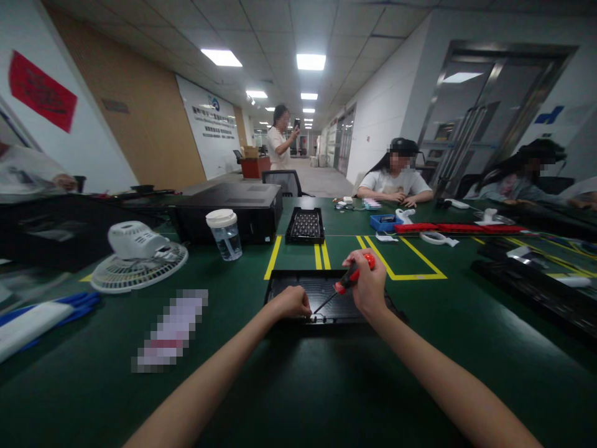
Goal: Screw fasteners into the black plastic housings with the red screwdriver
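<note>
A shallow black plastic tray-like casing (pixel 289 283) lies on the green table in front of me. My right hand (pixel 368 283) is closed around the red and black handle of a screwdriver (pixel 346 281). Its shaft slants down to the left, with the tip at the casing's near edge, by a small light-coloured part (pixel 318 318). My left hand (pixel 295 303) rests at that same edge, fingers pinched close beside the tip. Whatever those fingers hold, if anything, is too small to make out.
Left stand a lidded cup (pixel 224 235), a white fan (pixel 140 255) and a large black case (pixel 228 208). Beyond the casing sits a black tray of small parts (pixel 305 225). Rightward are a blue bin (pixel 386 222) and long black panels (pixel 536 298). People sit across the table.
</note>
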`<state>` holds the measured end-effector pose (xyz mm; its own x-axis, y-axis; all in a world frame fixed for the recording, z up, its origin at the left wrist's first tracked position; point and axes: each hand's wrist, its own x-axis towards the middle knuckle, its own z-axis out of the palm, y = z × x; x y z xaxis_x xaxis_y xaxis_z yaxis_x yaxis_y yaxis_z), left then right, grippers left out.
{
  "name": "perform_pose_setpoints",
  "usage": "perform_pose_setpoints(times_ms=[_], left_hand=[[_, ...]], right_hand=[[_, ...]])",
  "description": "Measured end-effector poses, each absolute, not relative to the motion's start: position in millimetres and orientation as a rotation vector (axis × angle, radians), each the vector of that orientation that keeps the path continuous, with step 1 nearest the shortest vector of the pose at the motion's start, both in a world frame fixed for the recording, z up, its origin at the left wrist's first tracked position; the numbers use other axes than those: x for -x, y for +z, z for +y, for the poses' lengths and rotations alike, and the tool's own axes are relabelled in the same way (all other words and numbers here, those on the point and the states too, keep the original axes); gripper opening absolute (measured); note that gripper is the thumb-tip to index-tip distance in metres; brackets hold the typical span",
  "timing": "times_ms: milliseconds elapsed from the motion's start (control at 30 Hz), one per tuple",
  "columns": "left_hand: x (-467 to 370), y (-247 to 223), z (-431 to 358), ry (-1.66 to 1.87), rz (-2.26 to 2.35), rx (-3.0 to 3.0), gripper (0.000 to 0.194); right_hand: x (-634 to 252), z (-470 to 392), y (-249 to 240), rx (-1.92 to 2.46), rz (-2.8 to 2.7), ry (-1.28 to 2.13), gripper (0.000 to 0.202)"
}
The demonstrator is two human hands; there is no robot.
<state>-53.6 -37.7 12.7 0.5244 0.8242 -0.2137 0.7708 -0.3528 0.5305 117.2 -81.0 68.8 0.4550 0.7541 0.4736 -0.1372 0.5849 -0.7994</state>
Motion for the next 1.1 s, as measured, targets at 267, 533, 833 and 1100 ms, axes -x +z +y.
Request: perform_pose_setpoints(times_ms=[267,533,833,1100], left_hand=[[61,19,-37,0.335,1.295,-2.143,0.021],[86,24,-47,0.713,1.111,-1.779,0.04],[87,22,-87,0.852,1.054,-1.383,0.029],[81,11,-103,0.945,0.923,-1.04,0.024]], right_hand=[[-124,-84,81,0.734,-0.891,0.64,0.014],[-129,-88,91,0.606,-0.864,0.665,0.013],[-130,-91,98,0.534,-0.843,0.685,0.013],[-129,-98,105,0.484,-0.799,0.766,0.014]])
